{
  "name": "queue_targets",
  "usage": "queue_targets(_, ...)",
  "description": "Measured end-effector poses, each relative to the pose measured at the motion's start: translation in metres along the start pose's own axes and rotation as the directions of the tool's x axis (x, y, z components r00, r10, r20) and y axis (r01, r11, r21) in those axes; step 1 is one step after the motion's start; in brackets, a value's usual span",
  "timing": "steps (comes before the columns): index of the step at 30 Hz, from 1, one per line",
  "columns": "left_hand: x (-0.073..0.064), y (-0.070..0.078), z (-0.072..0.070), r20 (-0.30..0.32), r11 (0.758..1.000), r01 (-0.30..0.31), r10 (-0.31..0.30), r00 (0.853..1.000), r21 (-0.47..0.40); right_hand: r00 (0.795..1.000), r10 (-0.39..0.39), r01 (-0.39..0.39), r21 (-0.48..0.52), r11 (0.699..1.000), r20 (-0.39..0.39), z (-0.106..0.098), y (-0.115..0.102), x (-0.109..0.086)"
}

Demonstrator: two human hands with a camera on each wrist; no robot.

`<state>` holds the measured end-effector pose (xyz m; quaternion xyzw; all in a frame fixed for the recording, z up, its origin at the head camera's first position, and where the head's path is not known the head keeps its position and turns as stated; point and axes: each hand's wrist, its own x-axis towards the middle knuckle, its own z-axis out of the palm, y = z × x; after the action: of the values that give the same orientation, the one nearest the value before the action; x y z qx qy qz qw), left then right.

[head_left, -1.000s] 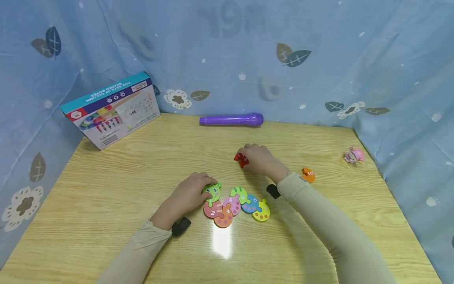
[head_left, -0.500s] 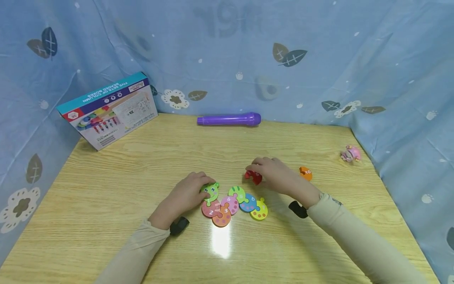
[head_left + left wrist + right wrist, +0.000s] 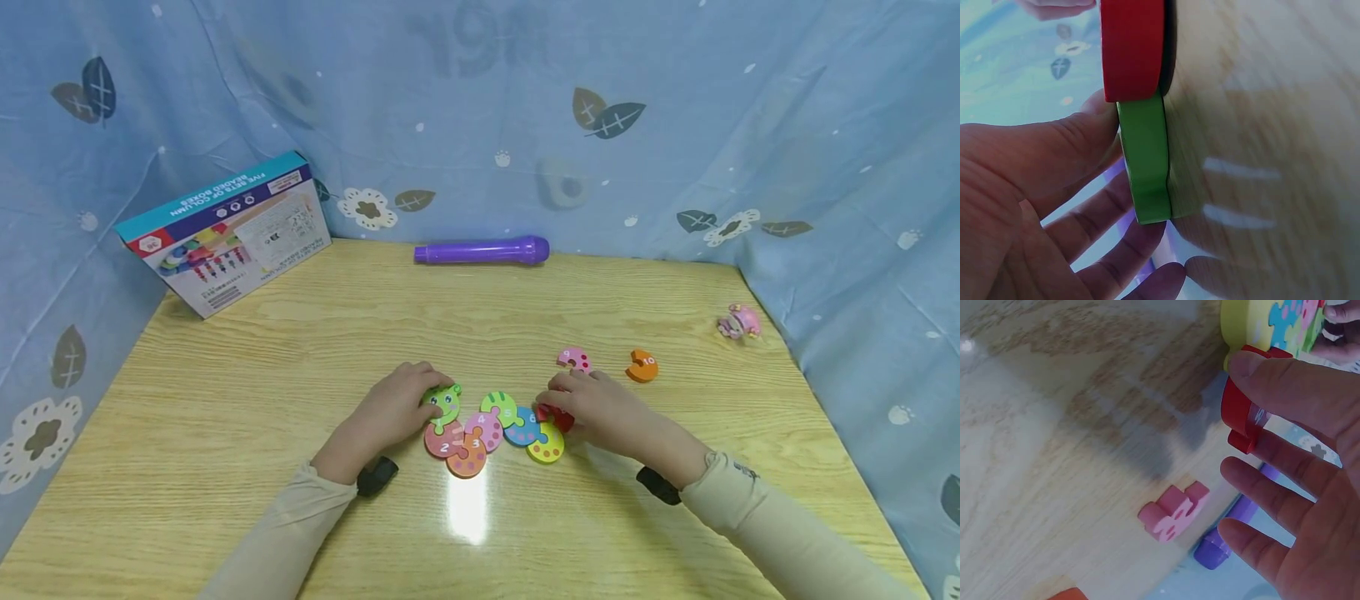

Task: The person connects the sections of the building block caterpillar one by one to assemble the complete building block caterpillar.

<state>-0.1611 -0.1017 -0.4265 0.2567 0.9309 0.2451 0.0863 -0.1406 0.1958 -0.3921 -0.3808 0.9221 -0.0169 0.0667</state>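
Observation:
My left hand grips the green caterpillar-head puzzle piece, with thumb and fingers on its edges. In the left wrist view, this green piece lies flat against the red-toned piece. A curved chain runs rightward from the head through numbered pieces, among them the orange 3 and blue 6, to a yellow piece. My right hand pinches a red puzzle piece between thumb and finger, tilted and at the yellow piece's edge. Whether they interlock is unclear.
Behind my right hand lie a pink 9 piece and an orange 10 piece. Farther off are a purple microphone-shaped toy, a pink figurine and a cardboard box. Blue curtain surrounds the wooden table.
My right hand has brought the red piece down toward me and rightward to the yellow end of the chain, uncovering the pink 9 piece. My left hand stays on the green head.

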Motion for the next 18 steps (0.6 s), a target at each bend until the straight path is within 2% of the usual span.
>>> queue_targets(18, 0.0005, 0.0001, 0.0, 0.001, 1.0, 0.001, -0.001, 1.0, -0.005, 1.0, 0.022, -0.022, -0.008, 1.0, 0.005, 0.0103, 0.0017, -0.0051)
